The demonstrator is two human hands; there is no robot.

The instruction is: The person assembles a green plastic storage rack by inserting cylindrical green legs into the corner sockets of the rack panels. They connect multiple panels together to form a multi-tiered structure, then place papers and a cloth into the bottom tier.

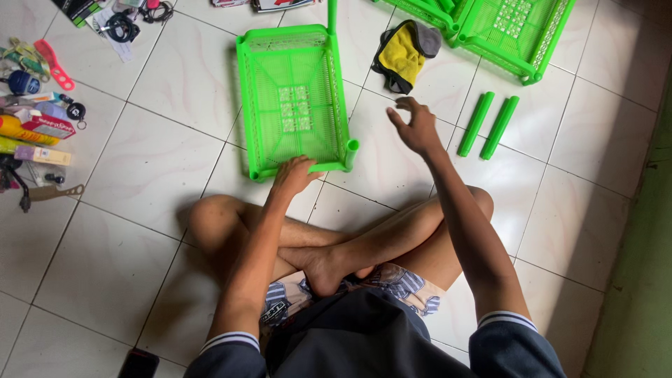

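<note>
A: Floor (140,231) first. White tile, one person seated cross-legged on it, seen from above.

B: Trays?

A: Green plastic lattice trays. One tray (294,98) lies flat just ahead of the knees, one corner socket at its near right corner. One post (332,14) stands up from its far right corner. At least one more tray (514,31) at top right, cut by the frame edge; a further green piece shows beside it, count unsure.

B: Loose parts?

A: Two green tubes (488,124), side by side, on the tile right of the near tray, well apart from it.

B: Hands?

A: Left hand (292,175) rests on the near edge of the near tray, fingers curled over the rim, gripping it. Right hand (414,126) hovers above the floor between the tray and the tubes, fingers spread and loosely bent, holding nothing.

B: Smaller stuff?

A: One yellow and grey cloth (404,52) bunched between the trays. A scatter of small items (38,105) along the left edge: tubes, cords, a red handle; too many and too small to count. One dark phone (138,364) at the bottom edge.
</note>
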